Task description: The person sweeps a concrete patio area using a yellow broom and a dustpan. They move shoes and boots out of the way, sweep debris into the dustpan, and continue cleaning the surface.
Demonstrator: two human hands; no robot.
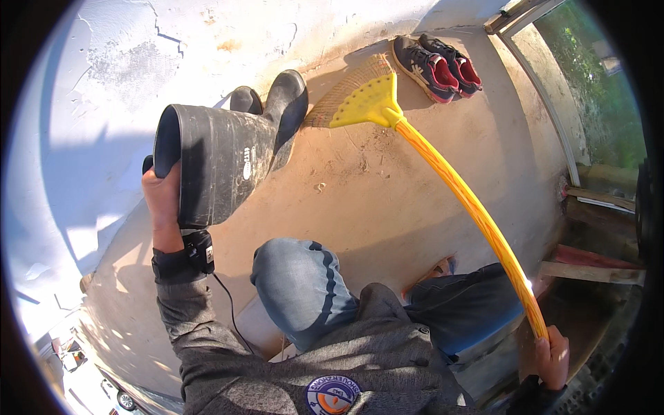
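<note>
My left hand [162,199] grips the open top of a black rubber boot [223,161], which is scuffed and tilted with its foot pointing away from me. A second black boot [246,100] is mostly hidden behind it; whether my hand also holds that one is unclear. At the lower right, my right hand [552,358] is closed around the end of an orange-yellow broom handle [467,202]. The broom's yellow plastic head [369,101] reaches towards the wall, and its fanned bristles [342,91] lie on the dusty floor beside the boots' feet.
A pair of dark sneakers with red lining [433,70] stands by the cracked white wall [218,41]. Loose dirt [363,161] lies on the concrete floor [321,207]. To the right are a framed glass pane [596,88] and a wooden beam [591,272]. My bent knee [301,285] is in front.
</note>
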